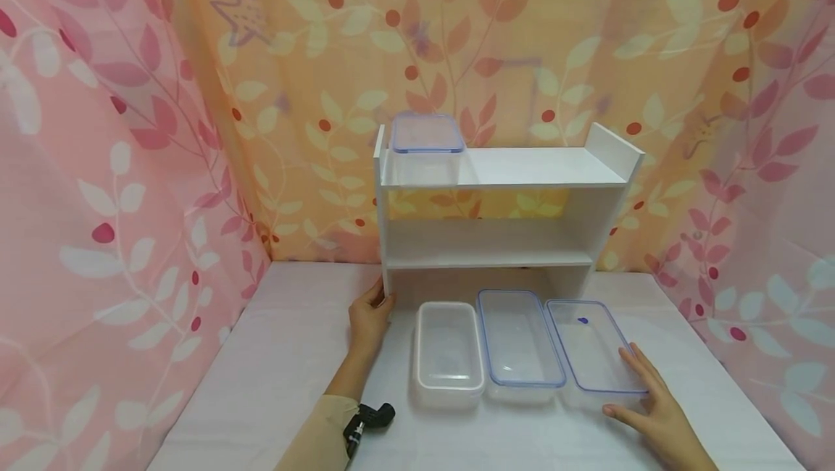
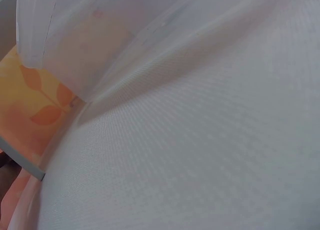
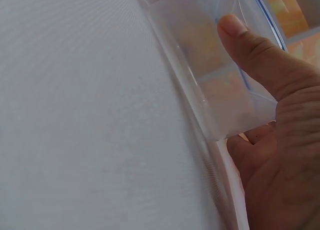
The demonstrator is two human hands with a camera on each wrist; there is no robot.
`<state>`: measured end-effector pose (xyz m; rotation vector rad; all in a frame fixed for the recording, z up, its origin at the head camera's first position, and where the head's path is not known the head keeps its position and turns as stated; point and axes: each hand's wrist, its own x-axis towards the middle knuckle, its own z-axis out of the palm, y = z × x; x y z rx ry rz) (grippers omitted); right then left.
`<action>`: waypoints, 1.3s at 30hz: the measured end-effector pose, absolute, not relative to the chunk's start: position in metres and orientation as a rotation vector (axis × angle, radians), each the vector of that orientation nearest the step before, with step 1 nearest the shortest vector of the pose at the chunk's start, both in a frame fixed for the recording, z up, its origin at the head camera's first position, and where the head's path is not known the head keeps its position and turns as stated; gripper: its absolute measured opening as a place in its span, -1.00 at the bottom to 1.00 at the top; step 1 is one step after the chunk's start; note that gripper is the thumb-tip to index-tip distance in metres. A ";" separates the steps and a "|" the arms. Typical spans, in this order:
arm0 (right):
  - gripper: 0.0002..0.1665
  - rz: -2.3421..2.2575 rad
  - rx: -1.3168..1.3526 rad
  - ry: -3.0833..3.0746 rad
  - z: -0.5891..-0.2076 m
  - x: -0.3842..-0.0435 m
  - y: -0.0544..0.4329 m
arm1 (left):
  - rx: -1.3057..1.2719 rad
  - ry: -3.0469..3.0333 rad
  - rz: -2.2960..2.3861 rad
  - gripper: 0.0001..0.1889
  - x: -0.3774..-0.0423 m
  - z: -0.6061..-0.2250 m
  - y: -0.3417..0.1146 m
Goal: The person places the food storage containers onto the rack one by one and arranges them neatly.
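A white two-tier shelf [image 1: 489,243] stands at the back of the table. My left hand [image 1: 370,320] grips the lower front of its left side panel, thumb in front and fingers at the outer side. Before the shelf lie three clear lidded food containers in a row: one with a whitish lid [image 1: 449,348], a blue-rimmed middle one [image 1: 522,340], and a blue-rimmed right one [image 1: 596,355]. Around the right container's near right corner my right hand [image 1: 659,413] spreads, fingers at its side and thumb by its front. The right wrist view shows the thumb [image 3: 255,52] nearly straight.
Another blue-rimmed container [image 1: 427,148] sits on the shelf's top board, at the left end. A black wrist mount [image 1: 368,424] juts from the left sleeve. Patterned curtains [image 1: 313,94] close off the back and both sides of the white table [image 1: 280,355].
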<state>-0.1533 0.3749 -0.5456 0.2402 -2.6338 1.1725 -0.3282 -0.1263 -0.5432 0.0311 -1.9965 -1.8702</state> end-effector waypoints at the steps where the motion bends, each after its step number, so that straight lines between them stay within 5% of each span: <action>1: 0.24 1.173 0.232 -2.634 -0.546 -0.153 0.375 | 0.030 -1.994 -1.873 -0.49 -0.328 -0.543 -0.126; 39: 0.13 1.149 0.085 -2.552 -0.541 -0.144 0.371 | -0.025 -1.943 -1.930 -0.48 -0.330 -0.545 -0.127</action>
